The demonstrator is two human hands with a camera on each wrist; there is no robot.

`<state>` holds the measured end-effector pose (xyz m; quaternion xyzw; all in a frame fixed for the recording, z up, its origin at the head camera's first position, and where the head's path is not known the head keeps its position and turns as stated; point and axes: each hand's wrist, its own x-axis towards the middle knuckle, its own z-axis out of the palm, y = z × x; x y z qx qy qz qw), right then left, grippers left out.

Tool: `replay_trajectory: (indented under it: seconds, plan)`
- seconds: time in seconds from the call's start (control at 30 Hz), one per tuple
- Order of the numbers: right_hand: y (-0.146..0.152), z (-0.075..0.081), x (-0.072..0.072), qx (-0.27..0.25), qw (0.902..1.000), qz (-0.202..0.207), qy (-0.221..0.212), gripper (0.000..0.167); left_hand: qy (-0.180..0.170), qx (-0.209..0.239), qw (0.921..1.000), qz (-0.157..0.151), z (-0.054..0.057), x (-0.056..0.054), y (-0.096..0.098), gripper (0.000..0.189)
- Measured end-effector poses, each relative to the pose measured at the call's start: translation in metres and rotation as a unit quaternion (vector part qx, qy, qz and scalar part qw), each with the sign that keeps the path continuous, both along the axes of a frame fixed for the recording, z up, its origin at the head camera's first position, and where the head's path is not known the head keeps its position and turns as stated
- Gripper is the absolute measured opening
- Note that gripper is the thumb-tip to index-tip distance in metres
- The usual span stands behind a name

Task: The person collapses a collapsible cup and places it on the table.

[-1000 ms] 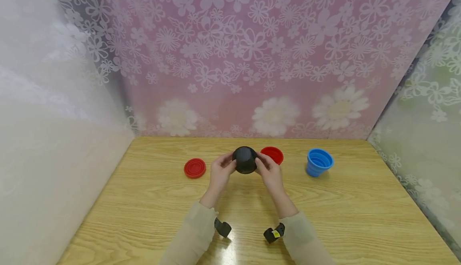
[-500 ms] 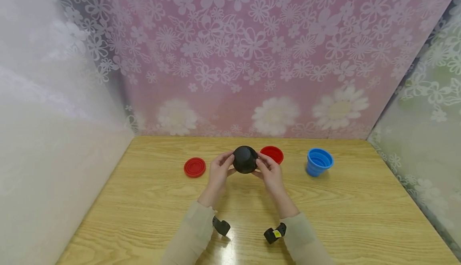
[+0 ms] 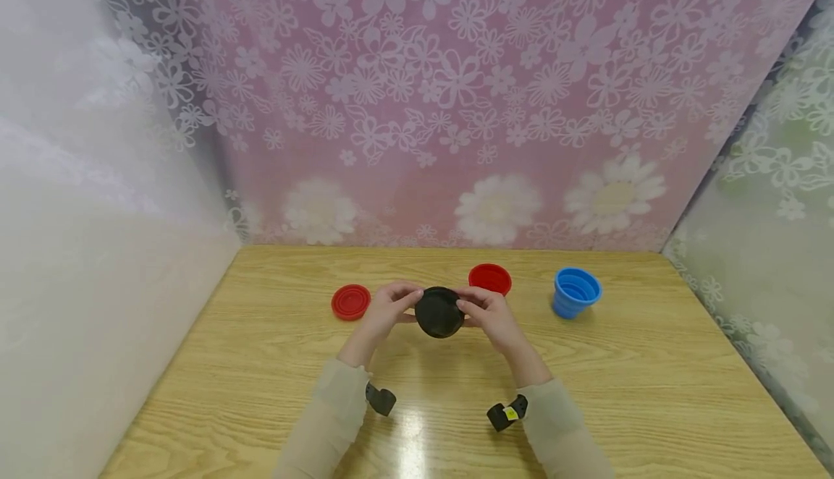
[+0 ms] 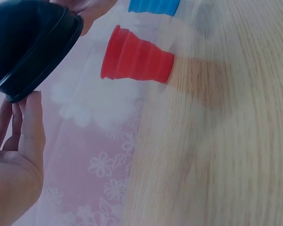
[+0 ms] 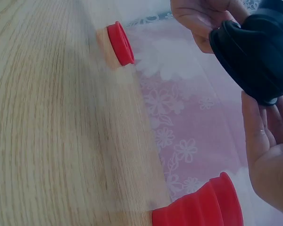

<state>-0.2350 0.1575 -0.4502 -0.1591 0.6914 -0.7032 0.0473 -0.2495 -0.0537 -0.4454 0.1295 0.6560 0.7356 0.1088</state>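
A black folding cup with a ridged rim [image 3: 439, 314] is held above the middle of the table, tilted. My left hand [image 3: 383, 311] grips its left side, thumb on top and fingers beneath. On the opposite side my right hand [image 3: 496, 318] holds the rim the same way. Both wrist views show the black cup [image 4: 30, 47] off the tabletop, fingertips under its edge. Behind my right hand stands a red folding cup [image 3: 489, 276], extended and upright. A flattened red folding cup [image 3: 351, 302] lies left of my left hand.
An extended blue folding cup [image 3: 575, 294] stands upright toward the right. The wooden table [image 3: 260, 392] meets a pink floral backdrop [image 3: 417, 139] behind the cups. Pale side walls rise at left and right.
Both hands have brought the black cup down and toward me, and its tilt has changed. The forearms are farther apart. The red and blue cups stay where they were.
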Motion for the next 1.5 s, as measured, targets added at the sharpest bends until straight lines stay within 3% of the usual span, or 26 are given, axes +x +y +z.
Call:
replay_trajectory:
  seconds: [0.17, 0.3, 0.43, 0.6, 0.77, 0.9, 1.03, 1.23, 1.33, 1.5]
  plan:
    - [-0.001, 0.007, 0.002, 0.023, 0.9993, 0.028, -0.003, 0.032, 0.014, -0.026, 0.9988, -0.04, 0.015, 0.007, -0.004, 0.028]
    - [-0.001, 0.007, 0.003, 0.027, 0.9993, 0.025, -0.005, 0.033, 0.003, -0.035, 0.9987, -0.037, 0.018, 0.009, -0.003, 0.028]
    - [-0.003, 0.001, 0.001, 0.008, 0.9997, -0.013, -0.017, 0.038, -0.013, -0.029, 0.9994, -0.016, 0.015, 0.01, -0.001, 0.026]
    - [-0.01, 0.001, 0.002, -0.055, 0.9958, -0.053, -0.051, 0.042, -0.041, 0.047, 0.998, 0.009, 0.01, 0.011, 0.003, 0.014]
    - [-0.02, 0.0, 0.005, -0.119, 0.9899, -0.05, -0.061, 0.041, -0.061, 0.134, 0.9889, 0.015, 0.0, 0.01, 0.007, 0.009]
    - [-0.027, -0.002, 0.006, -0.146, 0.987, -0.048, -0.048, 0.045, -0.07, 0.191, 0.9782, 0.038, -0.01, 0.006, 0.012, 0.009]
    - [-0.03, -0.003, 0.008, -0.162, 0.9853, -0.041, -0.035, 0.051, -0.068, 0.23, 0.9689, 0.059, -0.014, 0.005, 0.017, 0.013]
    - [-0.031, -0.004, 0.008, -0.177, 0.9826, -0.049, -0.025, 0.051, -0.078, 0.259, 0.961, 0.059, -0.012, 0.007, 0.02, 0.014]
    - [-0.029, -0.005, 0.006, -0.175, 0.9833, -0.047, -0.016, 0.048, -0.077, 0.243, 0.9652, 0.059, -0.011, 0.007, 0.02, 0.01]
    - [-0.02, -0.004, 0.004, -0.141, 0.9899, -0.02, -0.005, 0.045, -0.071, 0.166, 0.9821, 0.055, -0.01, 0.005, 0.016, 0.012]
